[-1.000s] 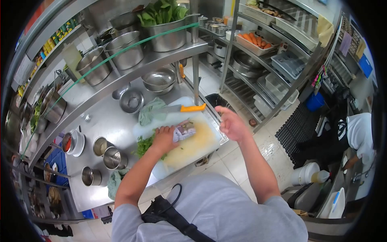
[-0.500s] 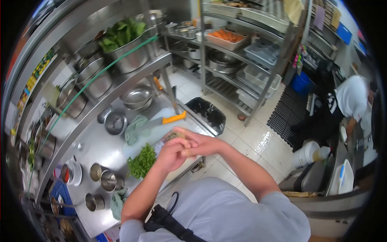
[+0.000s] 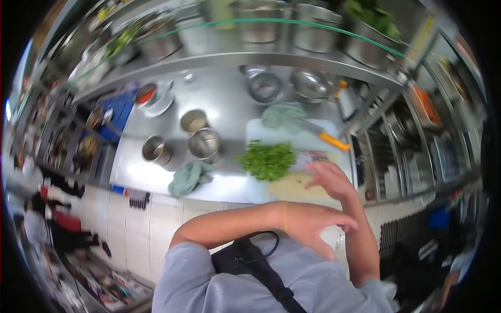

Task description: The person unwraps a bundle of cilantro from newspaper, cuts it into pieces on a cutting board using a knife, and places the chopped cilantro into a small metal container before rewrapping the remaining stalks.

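Observation:
My left hand [image 3: 315,224] reaches across in front of my body, a thin band at its wrist, fingers apart and nothing in it. Beyond it my right hand [image 3: 331,180] hangs over the right part of a pale yellowish board [image 3: 292,189], fingers spread and empty. Left of the right hand lies a heap of green leafy herbs [image 3: 269,160]. Behind them, on a white cutting board [image 3: 255,130], are a knife with an orange handle [image 3: 334,140] and a crumpled green cloth [image 3: 283,113].
Metal cups [image 3: 203,144] and a second green cloth [image 3: 190,178] stand left on the steel table [image 3: 229,104]. Metal bowls [image 3: 310,83] sit at its back, below a shelf edge [image 3: 229,61]. Racks stand at right. Other people [image 3: 39,224] are far left and lower right.
My hands were clasped together and have come apart. The view has turned left, so the table now lies across the middle and the racks at the right edge.

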A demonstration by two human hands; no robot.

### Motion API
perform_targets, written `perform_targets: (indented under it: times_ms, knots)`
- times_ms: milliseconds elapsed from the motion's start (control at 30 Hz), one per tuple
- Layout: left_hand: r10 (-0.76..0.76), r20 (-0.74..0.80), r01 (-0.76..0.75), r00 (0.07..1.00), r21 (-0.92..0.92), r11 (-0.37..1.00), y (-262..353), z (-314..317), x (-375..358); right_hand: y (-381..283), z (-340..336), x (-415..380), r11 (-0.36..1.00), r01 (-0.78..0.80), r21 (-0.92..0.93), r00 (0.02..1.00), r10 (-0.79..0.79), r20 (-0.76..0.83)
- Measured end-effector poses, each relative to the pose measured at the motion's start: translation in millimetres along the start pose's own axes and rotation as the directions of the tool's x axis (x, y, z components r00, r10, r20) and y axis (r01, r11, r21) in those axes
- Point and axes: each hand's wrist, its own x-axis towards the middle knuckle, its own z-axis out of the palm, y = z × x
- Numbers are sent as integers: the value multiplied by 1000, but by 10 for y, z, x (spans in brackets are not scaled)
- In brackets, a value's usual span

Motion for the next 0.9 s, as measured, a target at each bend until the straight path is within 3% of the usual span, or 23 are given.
perform_targets:
  times_ms: [33,100,133,167,200,233,267,300,333,367,433,467,500,533,567,600,633,667,733,800,833,867,900]
  knots:
    - [-106,-132,117,986,84,989,8,-24,-187,143,-34,-13,974,-42,223,999,42,2]
    - [-237,-521,432,820,292,853,-186,-82,-834,302,-187,-74,962,-62,267,992,88,-88]
    - [-297,-694,673,656,359,647,-493,-70,-1301,334,-235,-87,947,-39,320,975,106,-193]
    - [-437,-782,896,445,395,204,-616,-75,-1731,343,-254,-59,945,-40,324,971,114,-212]
    - [-338,-890,942,307,336,-27,-953,14,-2342,312,-297,-42,862,40,505,972,84,-220]
    - [-57,-981,982,187,188,0,-1000,38,-2692,206,-397,-54,745,147,650,966,34,-257]
    - [-167,-980,993,107,98,65,-988,-1,-2926,37,-369,-59,754,210,622,938,24,-346]
    - [-176,-964,980,198,190,64,-1311,41,-3326,-145,-283,-45,761,289,581,892,7,-453]
    - [-192,-954,971,228,210,113,-1399,0,-3467,-290,-319,-34,695,338,635,913,-78,-401]
    - [-301,-938,983,174,148,106,-1293,-38,-3400,-374,-322,-37,625,371,687,924,-172,-342]
    - [-637,-767,732,76,-391,558,-1125,-131,-3222,-583,-283,13,569,456,684,889,-269,-369]
    - [-632,-766,732,119,-363,577,-1068,-206,-3006,-692,-190,8,563,493,663,869,-285,-404]
    - [-660,-714,421,231,-538,730,-971,-200,-2738,-843,-34,-3,555,533,638,846,-330,-419]
    - [-648,-680,57,342,-673,737,-740,-175,-2369,-969,109,4,547,562,620,827,-372,-422]
    - [-685,-579,-117,442,-795,596,-523,-205,-1901,-1088,228,14,548,564,618,826,-386,-411]
    - [-704,-406,-241,582,-914,327,-394,-265,-1481,-1179,358,26,530,666,524,746,-483,-460]
    - [-620,-344,-287,706,-938,194,-455,-288,-1087,-1241,500,26,489,762,425,648,-577,-498]
    - [-598,-319,-267,735,-947,176,-440,-268,-637,-1275,670,35,483,836,-259,318,-812,-488]
    - [-542,-288,-232,789,-958,170,-520,-97,29,-1223,908,24,4,438,-899,-38,-999,-23]
    - [-548,-464,-372,697,-886,277,-668,30,596,-1380,1017,-340,-228,407,-885,120,-947,299]
    - [-500,-471,-373,727,-882,289,-617,48,852,-1376,969,-520,-276,376,-884,99,-937,335]
    - [-331,-439,-400,836,-899,179,-571,74,1079,-1322,906,-682,86,637,-766,51,-996,-70]
    - [-166,-396,-392,903,-918,62,-548,147,1226,-1230,873,-836,356,836,-418,140,-874,-465]
